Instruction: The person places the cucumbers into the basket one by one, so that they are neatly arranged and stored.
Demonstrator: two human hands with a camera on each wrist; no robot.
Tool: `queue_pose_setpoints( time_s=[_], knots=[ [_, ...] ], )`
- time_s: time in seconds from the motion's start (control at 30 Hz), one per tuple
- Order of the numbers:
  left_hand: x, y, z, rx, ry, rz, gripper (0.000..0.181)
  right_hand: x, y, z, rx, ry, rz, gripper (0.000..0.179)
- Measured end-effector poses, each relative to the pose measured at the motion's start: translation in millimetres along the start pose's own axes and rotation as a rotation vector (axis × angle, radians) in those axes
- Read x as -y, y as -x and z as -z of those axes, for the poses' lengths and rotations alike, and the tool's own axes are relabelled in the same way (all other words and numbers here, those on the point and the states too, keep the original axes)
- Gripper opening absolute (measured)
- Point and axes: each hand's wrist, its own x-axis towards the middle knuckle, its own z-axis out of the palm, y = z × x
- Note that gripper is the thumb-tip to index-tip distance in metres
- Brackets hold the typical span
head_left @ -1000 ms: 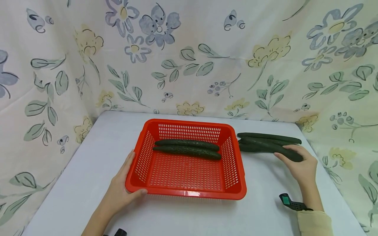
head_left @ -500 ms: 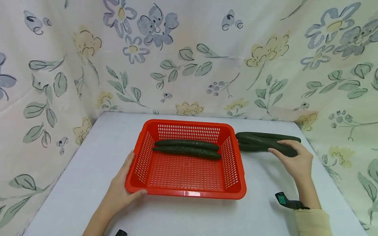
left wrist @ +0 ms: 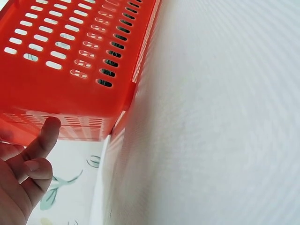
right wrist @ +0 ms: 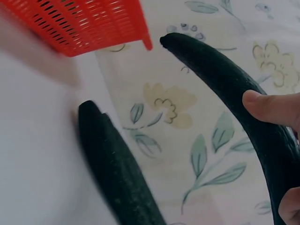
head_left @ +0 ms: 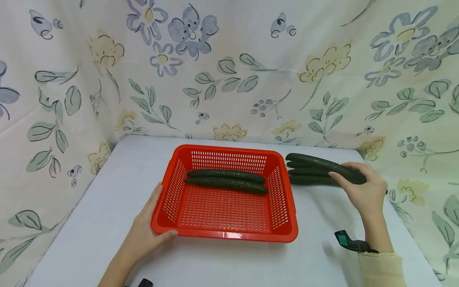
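A dark green cucumber is gripped near its right end by my right hand, thumb in front. The right wrist view shows this cucumber raised above the others, its far end pointing toward the basket. Under it, a few more cucumbers lie side by side on the table, partly hidden by the hand. My left hand rests at the front left corner of a red plastic basket, straight fingers along its side and thumb at the front rim. Two cucumbers lie inside, toward the back.
The basket stands mid-table on a white tabletop, its right wall close to the loose cucumbers' left ends. Floral cloth hangs behind the table and along both sides. A black wrist strap sits on the right wrist.
My right hand has lifted the cucumber and shifted it toward the back, uncovering the loose ones beneath. The left hand and basket have stayed put.
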Motion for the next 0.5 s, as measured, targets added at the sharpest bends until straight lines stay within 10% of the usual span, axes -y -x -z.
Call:
queue_pose_setpoints(
  time_s=[0.5],
  knots=[
    [-1.9,-1.1,0.8,-0.002,-0.003,0.000,0.129,72,-35.3,-31,0.048,-0.177,0.066,0.039]
  ],
)
